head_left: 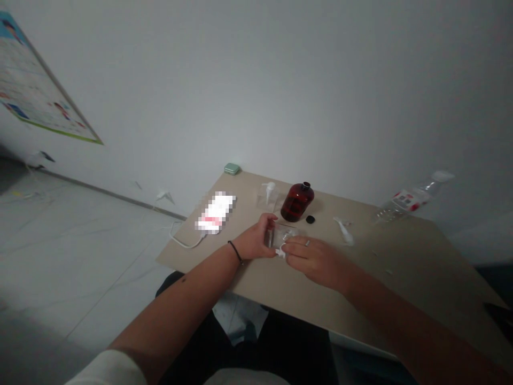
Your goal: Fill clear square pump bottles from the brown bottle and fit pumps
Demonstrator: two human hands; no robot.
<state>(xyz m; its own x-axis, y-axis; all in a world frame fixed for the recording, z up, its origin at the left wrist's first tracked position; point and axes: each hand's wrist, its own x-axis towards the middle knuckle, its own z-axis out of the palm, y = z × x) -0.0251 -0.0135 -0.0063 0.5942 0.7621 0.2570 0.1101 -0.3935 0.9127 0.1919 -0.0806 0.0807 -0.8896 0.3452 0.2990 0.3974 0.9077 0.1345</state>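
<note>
My left hand and my right hand both grip a small transparent plastic bottle above the beige tabletop. A small white piece shows at its lower end, between my hands. Just beyond them stand a dark red glass bottle and a small black cap, lying apart from it. A white pump nozzle lies to the right of my right hand. Another white nozzle stands by a transparent plastic bag.
A pixelated phone-like object with a white cable lies at the table's left. A green case sits at the far corner. A plastic water bottle lies on the far right edge. Tiled floor lies left of the table.
</note>
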